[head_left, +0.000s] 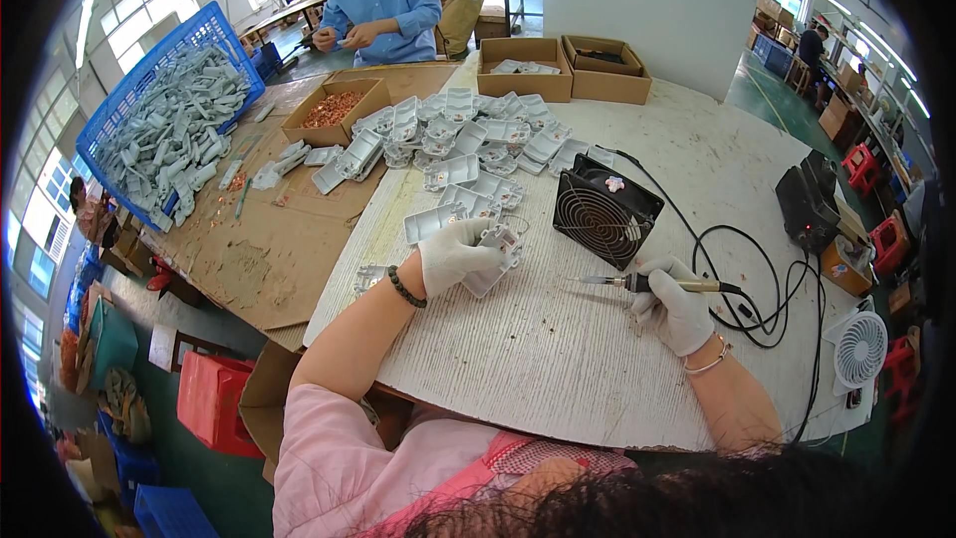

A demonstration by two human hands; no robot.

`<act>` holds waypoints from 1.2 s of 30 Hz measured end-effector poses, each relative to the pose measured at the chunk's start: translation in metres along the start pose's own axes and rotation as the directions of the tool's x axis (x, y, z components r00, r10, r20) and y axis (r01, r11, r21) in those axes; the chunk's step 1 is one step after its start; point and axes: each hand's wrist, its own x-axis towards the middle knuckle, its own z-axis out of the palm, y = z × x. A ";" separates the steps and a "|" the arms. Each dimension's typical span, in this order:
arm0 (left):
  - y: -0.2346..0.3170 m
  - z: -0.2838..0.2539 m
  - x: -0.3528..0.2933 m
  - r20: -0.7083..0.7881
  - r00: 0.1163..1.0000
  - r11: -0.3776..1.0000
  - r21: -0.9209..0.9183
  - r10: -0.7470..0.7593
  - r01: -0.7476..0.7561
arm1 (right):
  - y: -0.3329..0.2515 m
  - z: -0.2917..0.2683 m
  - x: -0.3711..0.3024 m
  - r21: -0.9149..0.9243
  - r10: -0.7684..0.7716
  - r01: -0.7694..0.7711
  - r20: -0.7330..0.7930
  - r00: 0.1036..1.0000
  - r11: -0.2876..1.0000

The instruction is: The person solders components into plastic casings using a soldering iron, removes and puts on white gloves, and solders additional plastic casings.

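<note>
My left hand (458,257), in a white glove, is closed on a small light-grey plastic housing (489,277) with open compartments, tilted just above the white table. In my gloved right hand (674,305) is a soldering iron (637,283), its tip pointing left toward the housing but apart from it. Beyond my left hand lies a heap of similar grey housings (468,130), some reaching close to my fingers. Another housing (370,279) sits by my left wrist, partly hidden by it. Between my hands and farther back stands a black square fan (608,209).
A blue basket (97,139) full of grey parts stands at left, near a cardboard box of copper-coloured pieces (334,110). Two more cardboard boxes (525,80) stand behind the heap. Black cables (702,239) loop right, near a black power unit (809,201) and white fan (859,349). A person in blue (383,0) works opposite.
</note>
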 end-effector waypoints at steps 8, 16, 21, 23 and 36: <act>-0.004 -0.001 0.002 0.003 1.000 1.000 -0.007 0.012 -0.012 | 0.001 -0.001 0.001 -0.009 -0.012 0.012 0.002 1.000 1.000; -0.017 -0.008 0.010 -0.001 0.999 0.999 0.029 0.032 -0.032 | -0.002 0.003 -0.001 -0.027 0.009 -0.010 -0.030 1.000 1.000; -0.013 -0.007 0.007 -0.011 1.000 0.999 0.047 0.012 -0.011 | -0.002 0.004 -0.001 -0.043 0.001 -0.002 -0.034 0.999 0.999; -0.011 -0.005 0.006 -0.035 0.999 0.995 0.094 0.024 -0.021 | -0.003 0.005 -0.001 -0.061 0.003 -0.006 -0.047 0.999 0.998; -0.021 0.030 0.003 -0.003 0.931 0.755 0.586 0.364 -0.294 | -0.002 0.006 -0.002 -0.079 -0.014 0.011 -0.039 0.999 0.997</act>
